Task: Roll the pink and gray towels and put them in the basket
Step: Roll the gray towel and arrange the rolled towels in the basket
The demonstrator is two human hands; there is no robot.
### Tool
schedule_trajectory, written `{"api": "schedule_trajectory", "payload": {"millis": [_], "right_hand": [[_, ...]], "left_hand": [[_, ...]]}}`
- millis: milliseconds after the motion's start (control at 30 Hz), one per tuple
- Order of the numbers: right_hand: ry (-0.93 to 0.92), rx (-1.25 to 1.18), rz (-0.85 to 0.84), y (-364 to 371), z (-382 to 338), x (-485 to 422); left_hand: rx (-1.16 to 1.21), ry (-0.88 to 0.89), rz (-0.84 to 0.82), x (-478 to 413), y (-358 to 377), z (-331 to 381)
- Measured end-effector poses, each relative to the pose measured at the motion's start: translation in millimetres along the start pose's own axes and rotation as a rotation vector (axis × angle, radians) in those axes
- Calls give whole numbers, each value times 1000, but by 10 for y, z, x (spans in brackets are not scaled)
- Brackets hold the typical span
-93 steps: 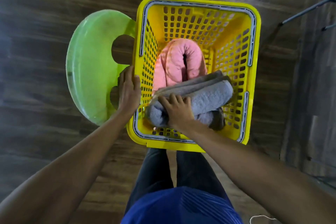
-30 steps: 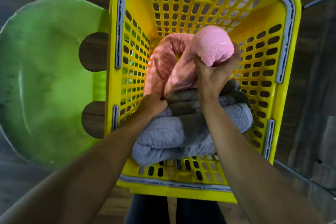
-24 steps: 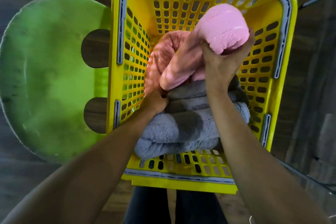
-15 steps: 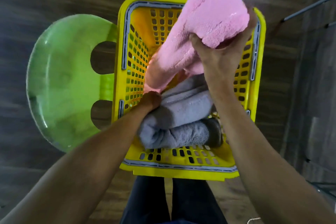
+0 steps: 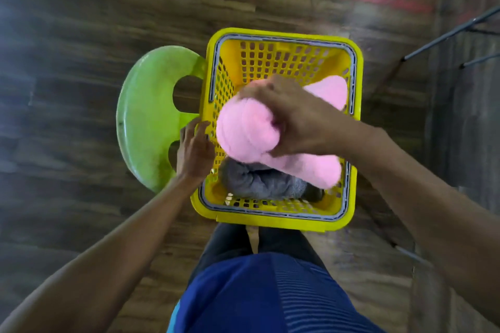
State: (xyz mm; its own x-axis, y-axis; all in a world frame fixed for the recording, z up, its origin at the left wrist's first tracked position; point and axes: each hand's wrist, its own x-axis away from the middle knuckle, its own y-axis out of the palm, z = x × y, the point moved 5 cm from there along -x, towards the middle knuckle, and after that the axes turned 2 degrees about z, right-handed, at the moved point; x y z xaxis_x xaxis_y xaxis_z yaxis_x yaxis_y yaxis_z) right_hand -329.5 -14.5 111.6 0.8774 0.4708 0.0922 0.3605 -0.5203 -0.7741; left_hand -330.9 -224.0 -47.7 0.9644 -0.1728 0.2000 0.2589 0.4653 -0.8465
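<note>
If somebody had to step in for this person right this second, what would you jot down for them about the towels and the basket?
Right hand: closed around the pink towel, a bent roll held above the yellow basket.
Left hand: resting on the basket's left rim, holding nothing.
Gray towel: rolled, lying inside the basket at its near end.
The basket sits on the wooden floor beside a green stool.
Done: gray towel rolled and in.
Left: set the pink towel into the basket, tidying its roll first if needed.
</note>
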Motion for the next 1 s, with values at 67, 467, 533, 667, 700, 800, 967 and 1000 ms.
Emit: {"api": "schedule_trajectory", "payload": {"millis": [67, 467, 533, 667, 700, 800, 967, 1000], "right_hand": [[42, 150, -183, 368, 20, 86], [368, 79, -266, 2015, 445, 345], [432, -222, -310, 1903, 534, 257], [745, -694, 8, 1627, 1116, -25], [832, -654, 76, 1599, 1315, -62], [1037, -614, 184, 1696, 1905, -208], [1123, -357, 155, 1787, 2619, -514], [1148, -322, 184, 1819, 2755, -547]], "left_hand": [[56, -55, -49, 29, 37, -72], [98, -113, 62, -70, 57, -63], [-26, 25, 134, -119, 44, 22], [-49, 273, 138, -276, 174, 305], [-5, 279, 106, -353, 256, 338], [79, 160, -19, -638, 587, 342], [14, 62, -186, -1136, 1233, 395], [-10, 14, -201, -1252, 1366, 387]]}}
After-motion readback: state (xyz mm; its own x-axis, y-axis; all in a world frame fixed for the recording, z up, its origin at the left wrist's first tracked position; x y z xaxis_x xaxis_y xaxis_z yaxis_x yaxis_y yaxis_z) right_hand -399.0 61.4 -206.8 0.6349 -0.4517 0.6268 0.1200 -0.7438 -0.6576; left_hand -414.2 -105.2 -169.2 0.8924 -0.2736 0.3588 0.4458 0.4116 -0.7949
